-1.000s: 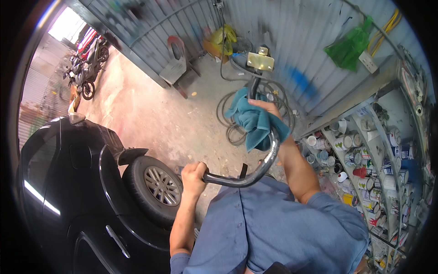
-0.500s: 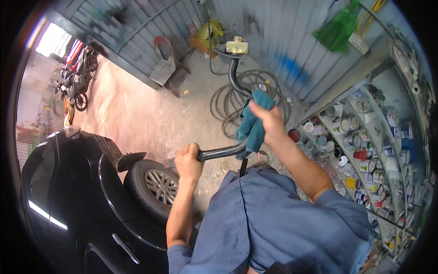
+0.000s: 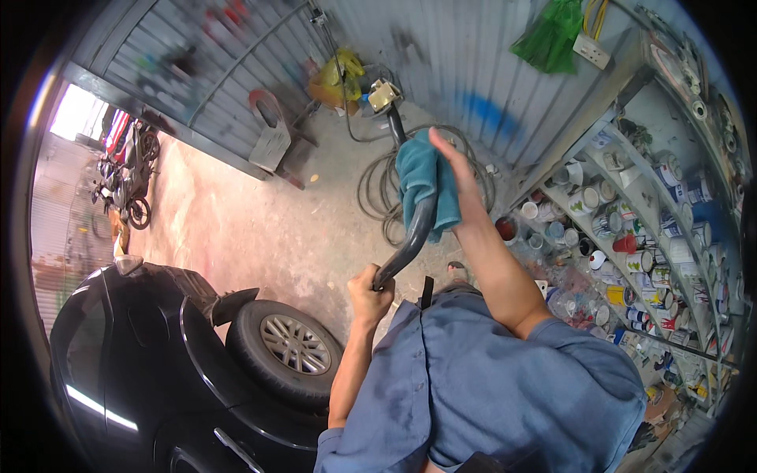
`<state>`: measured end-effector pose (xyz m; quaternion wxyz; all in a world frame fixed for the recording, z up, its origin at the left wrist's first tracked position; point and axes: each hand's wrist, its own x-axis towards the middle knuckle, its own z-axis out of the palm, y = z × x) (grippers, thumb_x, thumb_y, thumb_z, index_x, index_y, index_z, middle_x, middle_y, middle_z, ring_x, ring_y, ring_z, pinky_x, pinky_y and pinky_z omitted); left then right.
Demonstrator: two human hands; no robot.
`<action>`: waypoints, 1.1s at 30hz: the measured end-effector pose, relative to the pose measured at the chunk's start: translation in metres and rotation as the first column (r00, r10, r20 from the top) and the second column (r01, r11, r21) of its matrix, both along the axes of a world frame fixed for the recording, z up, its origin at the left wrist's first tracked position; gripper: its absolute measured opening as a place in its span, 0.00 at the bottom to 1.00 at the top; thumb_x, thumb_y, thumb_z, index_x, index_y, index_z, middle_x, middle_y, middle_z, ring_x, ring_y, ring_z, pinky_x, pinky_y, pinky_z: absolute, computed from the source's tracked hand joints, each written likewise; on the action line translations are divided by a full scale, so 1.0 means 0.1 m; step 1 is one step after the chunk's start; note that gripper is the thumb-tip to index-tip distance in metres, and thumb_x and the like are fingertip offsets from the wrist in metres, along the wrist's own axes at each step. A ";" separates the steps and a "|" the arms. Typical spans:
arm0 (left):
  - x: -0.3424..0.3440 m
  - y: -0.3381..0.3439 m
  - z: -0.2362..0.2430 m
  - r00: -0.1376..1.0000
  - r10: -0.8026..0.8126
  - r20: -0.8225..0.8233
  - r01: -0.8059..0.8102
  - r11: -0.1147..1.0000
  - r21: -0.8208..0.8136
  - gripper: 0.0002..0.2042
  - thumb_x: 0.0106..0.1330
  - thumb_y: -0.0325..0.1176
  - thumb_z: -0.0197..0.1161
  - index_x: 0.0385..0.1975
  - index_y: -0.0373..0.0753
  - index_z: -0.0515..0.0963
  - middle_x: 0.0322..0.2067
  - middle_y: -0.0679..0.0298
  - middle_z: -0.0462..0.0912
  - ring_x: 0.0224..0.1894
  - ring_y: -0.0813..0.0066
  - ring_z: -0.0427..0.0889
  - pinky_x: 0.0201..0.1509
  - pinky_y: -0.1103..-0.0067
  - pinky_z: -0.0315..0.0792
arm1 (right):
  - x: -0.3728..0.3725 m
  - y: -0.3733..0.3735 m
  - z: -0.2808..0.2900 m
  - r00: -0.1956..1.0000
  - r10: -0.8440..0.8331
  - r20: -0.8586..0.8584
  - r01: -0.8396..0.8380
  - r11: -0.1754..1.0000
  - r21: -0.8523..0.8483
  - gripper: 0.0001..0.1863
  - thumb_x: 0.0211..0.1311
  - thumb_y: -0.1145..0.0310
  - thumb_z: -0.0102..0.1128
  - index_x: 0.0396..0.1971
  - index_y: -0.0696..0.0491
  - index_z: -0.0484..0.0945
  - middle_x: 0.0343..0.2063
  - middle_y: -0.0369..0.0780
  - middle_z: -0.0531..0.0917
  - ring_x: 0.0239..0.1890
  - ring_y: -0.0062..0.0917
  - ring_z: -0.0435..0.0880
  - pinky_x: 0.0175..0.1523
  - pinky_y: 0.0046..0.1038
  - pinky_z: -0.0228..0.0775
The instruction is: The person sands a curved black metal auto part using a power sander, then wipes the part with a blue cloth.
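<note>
A thick, bent black metal bar (image 3: 414,236) slants up and away in front of my body. It carries a pale yellowish metal block (image 3: 383,95) at its far end. My left hand (image 3: 368,297) is closed around the bar's near end. A teal cloth (image 3: 426,189) lies over the bar's middle, partly covering it. My right hand (image 3: 459,177) holds the cloth against the bar from the right side; one digit points up along the cloth, while the cloth hides most of the others.
To my left stands a black car (image 3: 118,355) with its wheel (image 3: 293,347) close to my left forearm. A rack of paint cans (image 3: 631,244) lines the right side. Coiled hose (image 3: 371,193) lies on the floor ahead, near a chair (image 3: 272,146) with a red-edged back.
The bar has swung to a steeper angle, its near end shifting right with my left hand. The far block has tilted and moved left. My right hand and cloth have shifted slightly up the view.
</note>
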<state>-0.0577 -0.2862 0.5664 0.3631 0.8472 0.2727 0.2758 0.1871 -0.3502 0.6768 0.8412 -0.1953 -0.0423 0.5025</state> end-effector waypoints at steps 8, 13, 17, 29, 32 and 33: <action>-0.14 0.06 -0.08 0.992 0.088 -0.091 -0.087 0.996 0.017 0.06 0.54 0.19 0.58 0.19 0.34 0.69 0.14 0.51 0.67 0.16 0.71 0.67 0.23 0.72 0.64 | -0.16 0.06 -0.22 0.998 -0.017 0.054 0.039 0.904 -0.427 0.17 0.66 0.56 0.67 0.31 0.56 0.78 0.21 0.36 0.81 0.19 0.25 0.81 0.23 0.29 0.73; -0.22 0.18 -0.13 0.961 0.102 -0.258 -0.035 0.967 0.252 0.04 0.52 0.19 0.59 0.23 0.35 0.72 0.20 0.48 0.76 0.22 0.49 0.77 0.28 0.62 0.71 | -0.24 0.01 -0.85 0.785 -0.128 0.607 0.457 0.781 -0.426 0.11 0.66 0.65 0.66 0.39 0.57 0.77 0.29 0.37 0.81 0.29 0.25 0.81 0.35 0.30 0.75; -0.22 0.36 0.04 0.863 0.098 -0.495 0.112 0.919 0.378 0.03 0.56 0.23 0.57 0.29 0.38 0.73 0.27 0.50 0.80 0.31 0.43 0.81 0.35 0.56 0.74 | -0.30 -0.09 -1.36 0.509 0.019 0.860 0.700 0.572 -0.427 0.22 0.63 0.61 0.66 0.49 0.59 0.71 0.43 0.50 0.81 0.46 0.43 0.82 0.53 0.40 0.73; -0.15 0.03 -0.33 0.886 -0.300 -0.353 0.311 0.950 -0.028 0.03 0.55 0.22 0.59 0.23 0.32 0.73 0.16 0.47 0.72 0.19 0.67 0.76 0.24 0.68 0.68 | -0.54 -0.55 -1.71 0.823 -0.527 -0.211 0.377 0.785 -0.491 0.27 0.59 0.52 0.75 0.47 0.54 0.72 0.43 0.44 0.82 0.40 0.37 0.85 0.49 0.39 0.79; -0.19 -0.29 -0.32 0.884 -0.383 -0.269 0.335 0.919 -0.207 0.06 0.55 0.22 0.59 0.20 0.32 0.69 0.15 0.57 0.62 0.23 0.82 0.64 0.24 0.73 0.64 | -0.63 -1.01 -1.49 0.804 -0.449 -0.389 0.372 0.891 -0.261 0.23 0.58 0.48 0.75 0.35 0.51 0.77 0.35 0.42 0.84 0.35 0.35 0.86 0.44 0.40 0.81; -0.24 -0.27 -0.35 0.859 -0.430 -0.277 0.381 0.899 -0.216 0.04 0.54 0.22 0.60 0.22 0.32 0.72 0.14 0.54 0.66 0.20 0.77 0.67 0.24 0.72 0.66 | -0.70 -1.17 -1.27 0.798 -0.505 -0.329 0.424 0.859 -0.288 0.22 0.59 0.46 0.73 0.29 0.50 0.78 0.30 0.41 0.85 0.34 0.34 0.86 0.42 0.38 0.81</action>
